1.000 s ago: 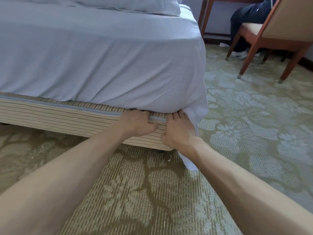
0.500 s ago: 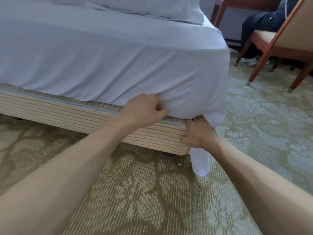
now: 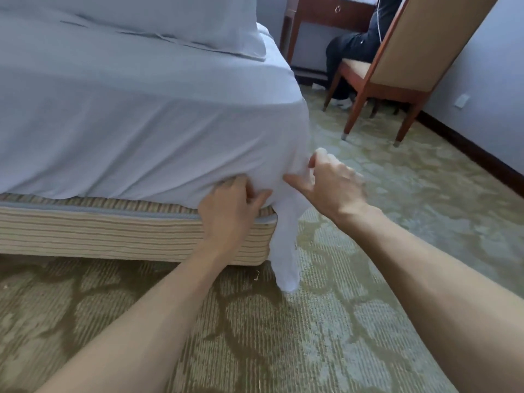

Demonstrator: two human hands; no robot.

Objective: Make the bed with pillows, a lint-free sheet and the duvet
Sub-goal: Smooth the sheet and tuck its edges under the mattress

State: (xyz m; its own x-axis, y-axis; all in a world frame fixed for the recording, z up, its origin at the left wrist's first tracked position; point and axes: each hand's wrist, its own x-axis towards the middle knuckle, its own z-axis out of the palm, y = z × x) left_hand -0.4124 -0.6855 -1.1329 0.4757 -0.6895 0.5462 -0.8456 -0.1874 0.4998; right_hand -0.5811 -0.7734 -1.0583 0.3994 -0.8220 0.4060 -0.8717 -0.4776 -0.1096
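A white sheet [image 3: 141, 131] covers the mattress and hangs over its side down to the striped bed base [image 3: 113, 231]. At the bed's near corner a loose tail of the sheet [image 3: 286, 251] dangles to the carpet. My left hand [image 3: 229, 211] grips the sheet's lower edge at the corner, fingers curled into the fabric. My right hand [image 3: 331, 182] pinches the sheet at the corner's right side, a fold held between thumb and fingers. A white pillow [image 3: 170, 21] lies at the head of the bed.
A wooden chair [image 3: 397, 66] stands at the back right with a seated person's dark-clothed legs [image 3: 348, 52] beside it. A wooden desk [image 3: 326, 12] is behind. Patterned green carpet [image 3: 368, 279] runs around the bed; a wall and dark skirting board close off the right.
My right hand has lifted from the gap under the mattress to the corner and taken a fold of sheet. My left hand has shifted right along the edge towards the corner.
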